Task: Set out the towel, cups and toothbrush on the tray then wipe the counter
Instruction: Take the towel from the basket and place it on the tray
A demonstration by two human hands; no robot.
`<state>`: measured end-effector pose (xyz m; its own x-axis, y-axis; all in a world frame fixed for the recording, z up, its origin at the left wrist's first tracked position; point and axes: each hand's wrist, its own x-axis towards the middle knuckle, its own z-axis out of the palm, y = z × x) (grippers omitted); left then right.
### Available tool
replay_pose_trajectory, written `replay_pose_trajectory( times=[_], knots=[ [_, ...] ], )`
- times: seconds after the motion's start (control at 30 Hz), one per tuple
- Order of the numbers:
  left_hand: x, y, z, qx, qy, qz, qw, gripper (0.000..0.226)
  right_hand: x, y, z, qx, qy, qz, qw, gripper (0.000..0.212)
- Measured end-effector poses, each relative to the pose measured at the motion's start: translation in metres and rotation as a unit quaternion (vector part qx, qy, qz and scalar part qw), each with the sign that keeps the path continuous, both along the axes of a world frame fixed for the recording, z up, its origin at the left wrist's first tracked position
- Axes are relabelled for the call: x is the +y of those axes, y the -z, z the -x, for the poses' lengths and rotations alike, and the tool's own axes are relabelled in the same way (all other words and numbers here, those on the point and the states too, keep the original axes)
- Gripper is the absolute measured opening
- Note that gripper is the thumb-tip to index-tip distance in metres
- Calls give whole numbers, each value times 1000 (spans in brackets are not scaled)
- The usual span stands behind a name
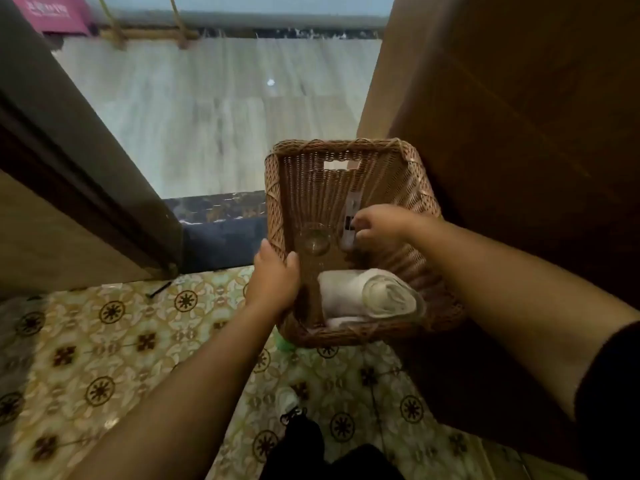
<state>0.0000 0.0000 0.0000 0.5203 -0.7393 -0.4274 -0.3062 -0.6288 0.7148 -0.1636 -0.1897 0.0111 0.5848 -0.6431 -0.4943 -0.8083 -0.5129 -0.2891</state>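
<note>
A brown wicker basket (277, 188) hangs in the air at the centre of the view, and my left hand (273, 278) grips its left rim. Inside lie a rolled white towel (370, 296) at the near end and a clear glass cup (314, 239) on its side in the middle. A long white packaged toothbrush (353, 206) leans against the basket's right inner wall. My right hand (377, 223) reaches into the basket and its fingers close on the lower end of the toothbrush package.
Patterned floor tiles (110, 341) lie below, a dark threshold strip (214, 216) ahead, pale wood flooring (207, 116) beyond. A door frame (69, 161) stands at left and a brown wooden cabinet (519, 133) at right, close to the basket. A pink box (55, 12) sits far left.
</note>
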Motion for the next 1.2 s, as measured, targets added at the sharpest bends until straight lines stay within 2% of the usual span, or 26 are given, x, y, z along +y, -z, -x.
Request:
replay_pose_trajectory(
  times=[0.13, 0.23, 0.37, 0.6, 0.7, 0.8, 0.93, 1.07, 1.2],
  knots=[
    [-3, 28, 1, 22, -22, 41, 999, 60, -31, 80, -25, 120, -49, -114, 985, 33],
    [-5, 45, -2, 17, -27, 67, 997, 60, -38, 157, -34, 131, -14, -194, 972, 43],
    [-8, 52, -4, -8, -32, 89, 995, 63, -40, 240, -24, 162, -98, -157, 969, 53],
    [-7, 48, -1, -27, -35, 82, 996, 71, -58, 277, -17, 192, -62, -201, 958, 81],
    [-8, 46, -2, -32, -38, 88, 995, 66, -62, 283, -25, 249, -65, -231, 938, 74],
    [-9, 46, -3, -31, -42, 91, 994, 61, -62, 279, -32, 262, -75, -254, 928, 66],
    [-10, 50, -3, -28, -43, 76, 996, 59, -53, 238, -33, 150, -70, -227, 960, 62],
    [-10, 48, -5, -8, -42, 59, 997, 56, -56, 149, -38, 82, -116, -115, 983, 52],
    [-9, 35, -3, 4, -36, 54, 998, 50, -55, 18, -19, -24, -66, 90, 993, 44]
  ],
)
